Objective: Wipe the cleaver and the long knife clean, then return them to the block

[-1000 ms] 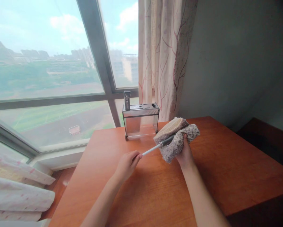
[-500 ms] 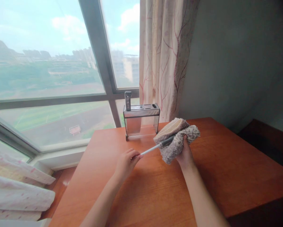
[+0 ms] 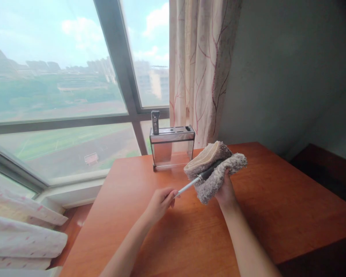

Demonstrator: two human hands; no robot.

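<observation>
My right hand [image 3: 225,191] holds a folded grey fluffy cloth [image 3: 216,171] just above the wooden table [image 3: 276,207], wrapped around the dark end of a slim white tool [image 3: 190,184]. My left hand [image 3: 160,201] pinches the tool's white end between its fingertips, to the left of the cloth. The tool slopes upward from left hand to cloth. How far it reaches inside the cloth is hidden.
A clear holder with a metal top [image 3: 172,148] stands at the table's far edge, one dark handle [image 3: 155,122] sticking up from its left slot. Behind it are a large window [image 3: 60,96] and a patterned curtain [image 3: 201,69]. A grey wall is at right.
The cloth has opened a little and shifted slightly left along the tool. My left hand has slid a bit lower and to the right, and the tool tilts more steeply.
</observation>
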